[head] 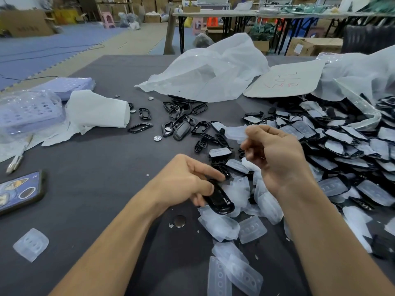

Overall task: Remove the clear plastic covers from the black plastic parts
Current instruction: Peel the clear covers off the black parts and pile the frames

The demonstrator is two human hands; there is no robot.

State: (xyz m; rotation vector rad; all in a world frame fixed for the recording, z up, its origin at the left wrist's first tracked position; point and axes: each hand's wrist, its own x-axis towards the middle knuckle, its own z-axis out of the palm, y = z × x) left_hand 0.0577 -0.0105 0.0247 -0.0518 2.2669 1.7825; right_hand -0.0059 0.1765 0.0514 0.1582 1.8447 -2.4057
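Observation:
My left hand [188,180] grips a glossy black oval plastic part [220,199] low over the dark table, its cover off. My right hand [275,154] is raised a little higher and to the right, pinching a clear plastic cover [236,132] between thumb and fingers. Several loose clear covers [224,229] lie in a heap under and in front of my hands. A large pile of black parts still wearing clear covers [346,142] spreads along the right. Bare black frames [181,122] are scattered at the centre.
A phone [19,193] lies at the left edge, with a single clear cover [31,244] near it. White foam wrap [96,110] and purple trays [27,112] sit at the far left. A big white plastic bag [209,69] lies behind. Coin cells [179,221] dot the table.

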